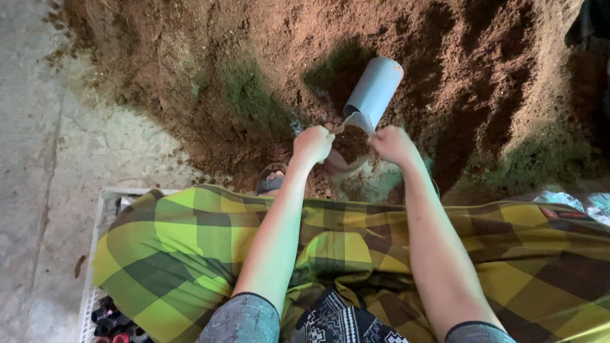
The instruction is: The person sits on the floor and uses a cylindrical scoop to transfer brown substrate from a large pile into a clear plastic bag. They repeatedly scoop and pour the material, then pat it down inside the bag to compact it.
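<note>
My left hand [312, 143] and my right hand [393, 144] each pinch one side of the rim of a small soft bag [346, 159] and hold it open between them. Brown soil shows inside the bag. Just beyond the bag a grey plastic pipe scoop [373, 92] lies tilted on the big heap of brown soil [254, 70], its cut end pointing down at the bag's mouth. Neither hand touches the pipe.
A green and yellow checked cloth [190, 248] covers my lap. A sandalled foot [272, 181] pokes out beside the heap. At the lower left a white crate [95, 298] holds several small dark pots. Bare concrete floor [38, 159] lies to the left.
</note>
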